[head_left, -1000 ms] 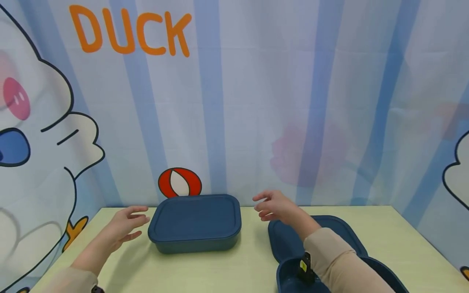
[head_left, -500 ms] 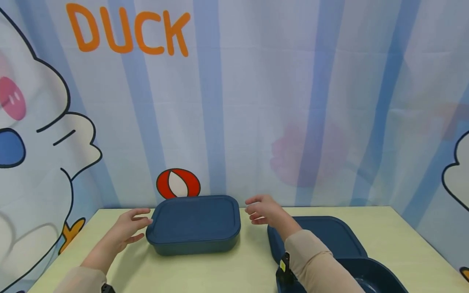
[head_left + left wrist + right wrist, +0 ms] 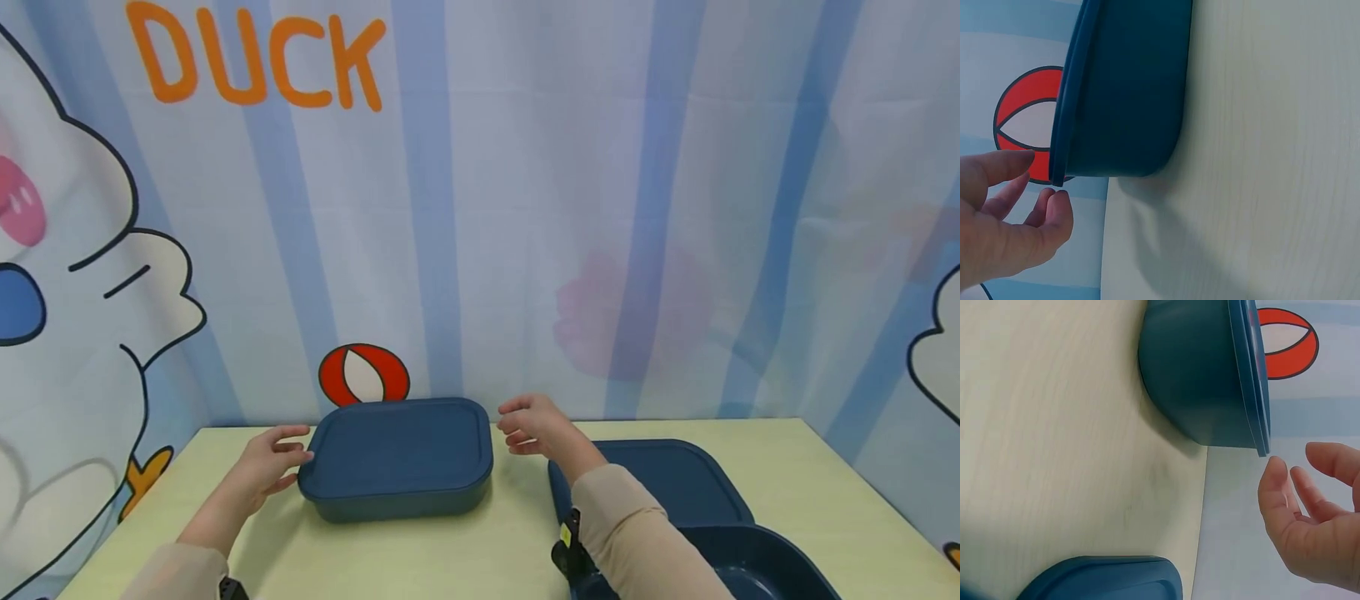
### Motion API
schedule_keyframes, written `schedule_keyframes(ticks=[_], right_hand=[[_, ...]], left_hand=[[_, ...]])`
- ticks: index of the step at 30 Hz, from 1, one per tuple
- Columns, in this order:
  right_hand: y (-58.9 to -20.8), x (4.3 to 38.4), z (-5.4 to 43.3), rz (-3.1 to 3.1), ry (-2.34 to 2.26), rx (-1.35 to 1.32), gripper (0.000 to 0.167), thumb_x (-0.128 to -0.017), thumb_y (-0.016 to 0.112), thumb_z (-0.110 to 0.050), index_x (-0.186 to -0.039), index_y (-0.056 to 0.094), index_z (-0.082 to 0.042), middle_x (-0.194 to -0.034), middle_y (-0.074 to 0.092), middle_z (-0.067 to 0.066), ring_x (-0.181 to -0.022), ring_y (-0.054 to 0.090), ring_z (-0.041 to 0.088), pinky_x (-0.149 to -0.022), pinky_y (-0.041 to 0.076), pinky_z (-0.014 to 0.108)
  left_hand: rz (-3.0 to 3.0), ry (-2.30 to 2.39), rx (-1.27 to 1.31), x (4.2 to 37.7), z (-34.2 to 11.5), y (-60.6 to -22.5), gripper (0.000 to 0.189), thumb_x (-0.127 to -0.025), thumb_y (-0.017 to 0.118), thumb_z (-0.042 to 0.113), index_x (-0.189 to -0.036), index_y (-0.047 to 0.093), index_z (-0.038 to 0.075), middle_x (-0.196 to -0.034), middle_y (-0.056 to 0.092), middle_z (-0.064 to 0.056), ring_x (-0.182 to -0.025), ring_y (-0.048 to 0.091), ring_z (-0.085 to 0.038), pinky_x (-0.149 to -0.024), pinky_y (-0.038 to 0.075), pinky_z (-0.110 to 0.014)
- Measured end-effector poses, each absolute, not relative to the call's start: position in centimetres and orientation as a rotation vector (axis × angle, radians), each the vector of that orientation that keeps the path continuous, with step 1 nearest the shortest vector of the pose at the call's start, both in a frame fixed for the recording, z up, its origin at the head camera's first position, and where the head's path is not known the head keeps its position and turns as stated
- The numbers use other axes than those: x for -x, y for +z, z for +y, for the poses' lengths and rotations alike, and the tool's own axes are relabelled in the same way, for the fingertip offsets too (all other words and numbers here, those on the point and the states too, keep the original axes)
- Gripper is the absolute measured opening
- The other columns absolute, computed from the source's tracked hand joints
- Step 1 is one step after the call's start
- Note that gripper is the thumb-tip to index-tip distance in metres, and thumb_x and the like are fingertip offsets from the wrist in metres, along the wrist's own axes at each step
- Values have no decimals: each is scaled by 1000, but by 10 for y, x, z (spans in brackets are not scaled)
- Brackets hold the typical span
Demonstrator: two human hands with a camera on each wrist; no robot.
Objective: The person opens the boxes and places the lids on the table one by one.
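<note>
A dark blue rectangular food box (image 3: 397,504) stands toward the back of the table, its matching lid (image 3: 401,446) seated on top. At its left end is my left hand (image 3: 258,467), thumb and fingers loosely bent around the lid's corner. The left wrist view puts the fingertips (image 3: 1059,203) right by the lid rim; whether they touch it I cannot tell. On the other side, my right hand (image 3: 536,427) hovers just off the lid's right edge with curved fingers. A small gap shows between that hand (image 3: 1316,525) and the rim in the right wrist view. Neither hand holds anything.
A second dark blue lid (image 3: 667,475) lies flat on the pale yellow table (image 3: 420,567) at the right. In front of it, an uncovered dark blue box (image 3: 765,554) is partly hidden by my right sleeve (image 3: 645,533). A printed curtain (image 3: 517,208) hangs behind the table.
Both hands have moved inward to the lidded box: the left hand rightward to the lid's edge, the right hand leftward. The box stays in place on the table.
</note>
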State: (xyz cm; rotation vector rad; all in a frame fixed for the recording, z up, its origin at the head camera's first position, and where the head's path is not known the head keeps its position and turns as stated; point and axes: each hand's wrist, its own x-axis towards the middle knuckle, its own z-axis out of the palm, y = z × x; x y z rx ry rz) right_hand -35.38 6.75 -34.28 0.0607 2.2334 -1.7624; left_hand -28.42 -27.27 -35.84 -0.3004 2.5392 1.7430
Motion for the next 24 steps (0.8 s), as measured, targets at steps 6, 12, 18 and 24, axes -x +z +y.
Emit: schedule_keyframes(ticks=[6,12,18,24], right_hand=[[-347,357,65,2230,-1771,-87,31,-85,58,1,-116,55,5,-87,53,11,-65,51,19,-61,51,29],[-350,357,56,2228,-1790,-115,32,-86,59,0,-117,55,6,-85,52,11,-64,51,18,-59,51,28],[-353,359,51,2228,-1817,-164,32,-86,59,1,-117,55,6,-83,51,10,-65,49,18,-57,49,26],[-358,360,51,2207,-1855,-205,33,-85,59,3,-118,54,6,-83,50,11,-64,49,19,-56,49,27]], left_hand=[[2570,1736,305,286,-277,-365,49,-93,52,6,-136,33,-9,-126,38,-31,-108,48,-35,-94,42,-52],[2574,1720,287,288,-281,-366,51,-93,53,7,-136,32,-10,-123,39,-30,-105,49,-34,-94,41,-52],[2575,1680,266,290,-282,-365,51,-93,53,9,-136,31,-11,-120,44,-29,-94,55,-21,-85,48,-41],[2559,1663,269,292,-279,-365,54,-94,53,10,-137,29,-11,-124,42,-33,-98,56,-26,-79,49,-34]])
